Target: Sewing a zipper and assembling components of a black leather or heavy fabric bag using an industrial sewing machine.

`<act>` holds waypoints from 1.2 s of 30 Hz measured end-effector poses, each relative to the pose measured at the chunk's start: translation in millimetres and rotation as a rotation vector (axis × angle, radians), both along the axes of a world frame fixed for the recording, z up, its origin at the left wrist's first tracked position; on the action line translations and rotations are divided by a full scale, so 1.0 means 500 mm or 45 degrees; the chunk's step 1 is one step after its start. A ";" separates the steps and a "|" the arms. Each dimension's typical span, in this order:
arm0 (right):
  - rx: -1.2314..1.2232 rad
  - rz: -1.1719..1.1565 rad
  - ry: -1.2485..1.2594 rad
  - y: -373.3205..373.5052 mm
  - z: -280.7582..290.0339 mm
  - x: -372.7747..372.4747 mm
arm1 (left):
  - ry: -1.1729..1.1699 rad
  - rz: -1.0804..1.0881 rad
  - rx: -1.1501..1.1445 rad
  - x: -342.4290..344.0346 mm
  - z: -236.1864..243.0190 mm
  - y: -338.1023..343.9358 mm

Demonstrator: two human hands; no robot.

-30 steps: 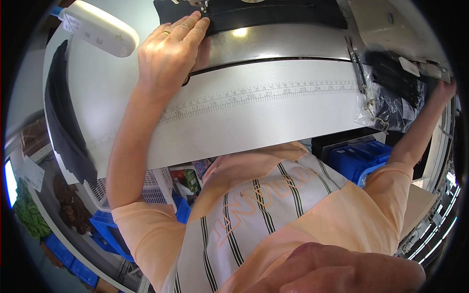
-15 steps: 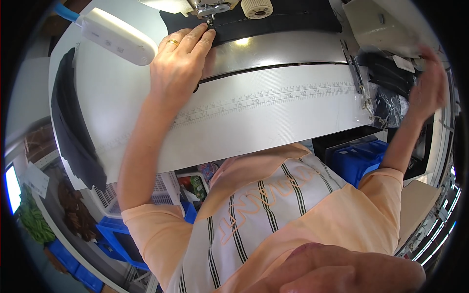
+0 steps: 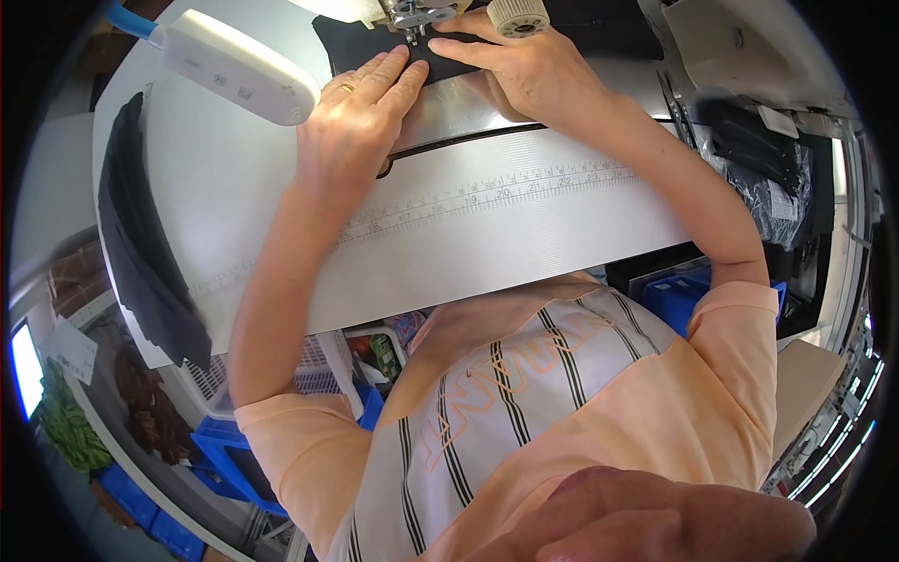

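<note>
Black fabric (image 3: 354, 49) lies under the presser foot (image 3: 414, 34) of a sewing machine. My left hand (image 3: 358, 114), with a ring on one finger, rests flat on the fabric's near left edge, its fingertips just short of the foot. From the right, my right hand (image 3: 534, 75) reaches in with fingers stretched and apart, their tips on the fabric close to the foot. Part of that hand is behind the machine's cream dial (image 3: 518, 17). Both hands are open, pressing on the cloth rather than gripping it.
A white lamp head (image 3: 239, 70) hangs left of my left hand. Another dark cloth (image 3: 145, 234) drapes over the table's left edge. Scissors (image 3: 676, 108) and plastic-wrapped dark pieces (image 3: 763, 169) lie at the right. A printed ruler (image 3: 506, 194) runs along the white tabletop.
My right hand has come from the far right, near the wrapped pieces, to the fabric by the presser foot. My left hand stays on the cloth with only a slight shift.
</note>
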State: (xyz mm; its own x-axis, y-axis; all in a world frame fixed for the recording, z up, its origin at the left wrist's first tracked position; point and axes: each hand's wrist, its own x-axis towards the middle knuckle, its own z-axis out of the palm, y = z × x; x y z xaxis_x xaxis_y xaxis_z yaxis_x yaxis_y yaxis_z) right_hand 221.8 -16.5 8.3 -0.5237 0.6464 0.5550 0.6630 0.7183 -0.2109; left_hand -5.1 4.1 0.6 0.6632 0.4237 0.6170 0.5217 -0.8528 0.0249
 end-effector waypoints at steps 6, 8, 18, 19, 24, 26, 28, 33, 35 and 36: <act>0.065 -0.003 -0.056 0.001 0.005 0.000 | -0.020 -0.056 -0.014 0.000 0.006 0.006; 0.089 -0.018 -0.066 -0.001 0.008 0.002 | -0.024 -0.065 -0.006 0.001 0.005 0.006; 0.068 0.009 -0.089 0.005 0.017 0.009 | -0.027 -0.017 -0.009 0.013 0.006 0.010; 0.061 0.005 -0.071 0.006 0.016 0.008 | -0.035 -0.008 -0.017 0.013 0.007 0.010; 0.026 -0.022 -0.020 0.017 0.004 0.007 | -0.023 0.022 -0.018 0.011 -0.001 0.024; 0.082 0.003 -0.057 0.018 0.006 0.007 | -0.041 0.022 -0.047 0.010 0.000 0.022; 0.057 -0.011 -0.121 0.013 0.010 0.005 | -0.018 -0.001 -0.053 0.008 0.003 0.024; 0.043 0.016 -0.115 0.022 0.008 0.014 | -0.068 -0.008 -0.054 0.018 0.007 0.028; 0.019 0.032 -0.119 0.019 0.018 0.024 | -0.074 -0.008 -0.051 0.020 0.006 0.028; -0.050 0.037 -0.166 0.013 0.041 0.040 | -0.061 0.001 -0.075 0.019 0.008 0.026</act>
State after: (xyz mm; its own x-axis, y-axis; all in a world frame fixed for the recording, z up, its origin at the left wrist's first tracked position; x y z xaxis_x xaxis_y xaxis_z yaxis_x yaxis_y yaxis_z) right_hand 241.7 -10.0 28.8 -0.6089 0.6497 0.4551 0.6655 0.7306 -0.1526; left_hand 4.4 17.1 4.8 0.6328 0.4610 0.6221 0.5195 -0.8486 0.1003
